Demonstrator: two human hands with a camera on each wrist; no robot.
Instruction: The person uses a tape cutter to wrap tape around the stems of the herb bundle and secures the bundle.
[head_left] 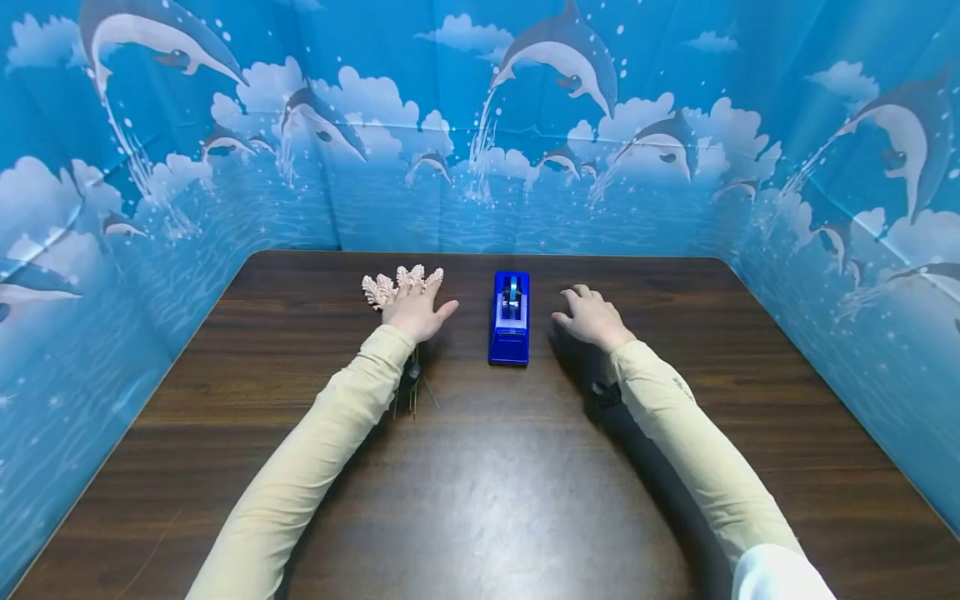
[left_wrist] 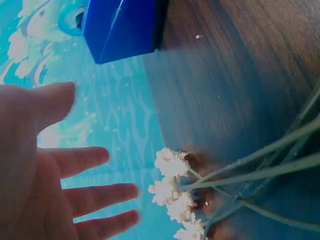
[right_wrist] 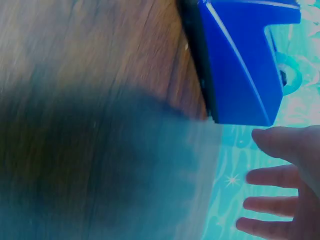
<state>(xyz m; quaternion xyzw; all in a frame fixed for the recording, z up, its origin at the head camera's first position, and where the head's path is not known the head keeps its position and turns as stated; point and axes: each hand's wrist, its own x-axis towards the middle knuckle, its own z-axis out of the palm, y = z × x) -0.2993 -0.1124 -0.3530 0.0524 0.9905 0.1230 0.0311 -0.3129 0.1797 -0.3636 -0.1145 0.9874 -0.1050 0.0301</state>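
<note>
A blue tape dispenser [head_left: 509, 343] stands on the table between the two hands, with a roll of tape [right_wrist: 294, 75] in it. To its left lies a bunch of pale pink flowers [head_left: 378, 292] with thin green stems [left_wrist: 250, 172] that point toward the near side. My left hand [head_left: 417, 315] is over the bunch and hides part of it; its fingers are spread, and in the left wrist view they appear apart from the blossoms [left_wrist: 171, 163]. On the dispenser's right, my right hand [head_left: 592, 318] hovers above the table with fingers spread, holding nothing.
The brown wood-grain table [head_left: 480, 467] reaches back to a blue curtain [head_left: 420, 212] printed with dolphins, which also hangs along both sides. A dark wrist strap piece [head_left: 606, 393] shows under the right sleeve.
</note>
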